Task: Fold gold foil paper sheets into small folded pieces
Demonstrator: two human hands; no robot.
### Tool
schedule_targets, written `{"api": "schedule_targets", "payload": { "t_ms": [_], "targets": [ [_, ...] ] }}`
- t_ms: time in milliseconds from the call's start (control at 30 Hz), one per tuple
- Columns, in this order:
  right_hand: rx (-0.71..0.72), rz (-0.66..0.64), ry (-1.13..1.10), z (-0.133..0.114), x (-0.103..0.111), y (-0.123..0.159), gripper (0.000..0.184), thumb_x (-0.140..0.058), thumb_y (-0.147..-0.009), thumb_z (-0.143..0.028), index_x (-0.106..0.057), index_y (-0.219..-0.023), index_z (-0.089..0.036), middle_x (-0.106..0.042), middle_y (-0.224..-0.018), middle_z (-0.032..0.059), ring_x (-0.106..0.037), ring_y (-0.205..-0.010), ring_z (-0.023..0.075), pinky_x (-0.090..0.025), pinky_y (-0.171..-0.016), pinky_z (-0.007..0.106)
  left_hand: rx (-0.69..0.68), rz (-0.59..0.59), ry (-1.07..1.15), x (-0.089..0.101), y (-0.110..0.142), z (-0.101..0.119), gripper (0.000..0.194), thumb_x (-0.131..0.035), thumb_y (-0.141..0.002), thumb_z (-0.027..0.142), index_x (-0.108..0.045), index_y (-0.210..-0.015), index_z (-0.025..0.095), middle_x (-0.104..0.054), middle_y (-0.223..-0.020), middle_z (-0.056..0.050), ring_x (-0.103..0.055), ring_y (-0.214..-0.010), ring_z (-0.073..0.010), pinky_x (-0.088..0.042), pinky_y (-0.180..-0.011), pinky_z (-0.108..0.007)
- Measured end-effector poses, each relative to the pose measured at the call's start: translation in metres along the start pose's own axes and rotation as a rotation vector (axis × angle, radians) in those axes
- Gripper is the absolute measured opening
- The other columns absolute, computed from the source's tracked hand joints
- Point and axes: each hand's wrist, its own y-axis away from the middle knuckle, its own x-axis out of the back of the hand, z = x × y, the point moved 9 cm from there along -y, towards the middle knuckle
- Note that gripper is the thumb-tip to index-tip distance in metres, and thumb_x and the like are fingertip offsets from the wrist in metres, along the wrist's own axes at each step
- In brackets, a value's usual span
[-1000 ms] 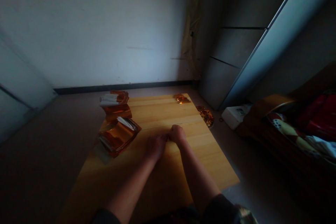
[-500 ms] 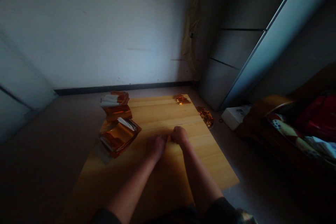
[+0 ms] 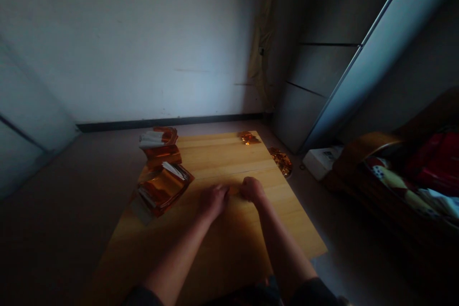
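Okay, hands: left hand (image 3: 213,202) and right hand (image 3: 253,190) curled low and close together, only a narrow gap between them; can't tell how firm the hold is.
Between hands: small gold foil piece (image 3: 234,191), mostly hidden, on the counter (image 3: 215,153).
Technique: even pressure from both sides looks best, keeping the foil flat on the wood.
Long axis: seems to run left-right across the counter; ends hidden, so direction unclear.
Counter left edge: orange foil stack (image 3: 163,186) with white paper showing, second foil stack (image 3: 159,146) just beyond.
Far edge: foil scrap (image 3: 247,137).
Floor (image 3: 71,191): crumpled gold foil (image 3: 281,161) beside the counter, white box (image 3: 320,162) further right.
Far right: wooden bed frame (image 3: 362,153), red bedding (image 3: 433,162).
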Motion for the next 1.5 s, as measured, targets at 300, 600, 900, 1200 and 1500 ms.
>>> {"api": "schedule_targets", "payload": {
  "t_ms": [300, 600, 900, 1200, 1500],
  "targets": [
    [0.368, 0.070, 0.063, -0.025, -0.007, 0.012, 0.024, -0.055, -0.079, -0.017, -0.068, -0.098, -0.023, -0.063, -0.101, 0.0037, -0.060, -0.085, 0.0135, -0.038, -0.068, 0.019, -0.021, 0.028, 0.012, -0.003, -0.006, -0.012, 0.031, -0.047, -0.087, 0.036, -0.060, -0.114, 0.028, -0.062, -0.096, -0.005, -0.060, -0.085, -0.0190, -0.042, -0.071, -0.027],
    [0.355, 0.074, -0.029, -0.032, -0.010, 0.005, 0.030, -0.057, -0.074, -0.016, -0.066, -0.102, -0.023, -0.064, -0.101, 0.0035, -0.060, -0.086, 0.0148, -0.040, -0.072, 0.020, 0.069, 0.029, 0.034, -0.002, -0.013, -0.023, 0.027, -0.046, -0.087, 0.034, -0.062, -0.108, 0.028, -0.058, -0.098, -0.005, -0.058, -0.084, -0.0159, -0.041, -0.069, -0.025],
    [0.435, 0.134, -0.238, -0.038, -0.018, -0.026, 0.043, -0.056, -0.066, -0.002, -0.065, -0.104, -0.019, -0.066, -0.101, 0.0047, -0.061, -0.089, 0.0141, -0.045, -0.079, 0.020, 0.086, 0.118, 0.037, 0.002, -0.012, -0.026, 0.022, -0.045, -0.088, 0.029, -0.062, -0.101, 0.024, -0.056, -0.099, -0.006, -0.053, -0.096, -0.0177, -0.041, -0.079, -0.026],
    [0.421, 0.131, -0.355, -0.040, -0.018, -0.039, 0.041, -0.048, -0.071, -0.006, -0.065, -0.105, -0.020, -0.068, -0.103, 0.0017, -0.062, -0.092, 0.0134, -0.046, -0.083, 0.021, 0.118, 0.210, 0.034, 0.007, -0.015, -0.032, 0.028, -0.036, -0.092, 0.029, -0.062, -0.100, 0.023, -0.059, -0.093, -0.005, -0.055, -0.091, -0.0172, -0.041, -0.077, -0.026],
    [0.427, 0.184, -0.359, -0.040, -0.021, -0.034, 0.034, -0.054, -0.072, -0.010, -0.068, -0.100, -0.020, -0.068, -0.100, 0.0029, -0.062, -0.089, 0.0140, -0.045, -0.081, 0.020, 0.117, 0.228, -0.050, 0.007, -0.022, -0.033, 0.032, -0.032, -0.093, 0.027, -0.063, -0.094, 0.023, -0.058, -0.091, -0.007, -0.053, -0.092, -0.0188, -0.041, -0.076, -0.027]
  ]
}}
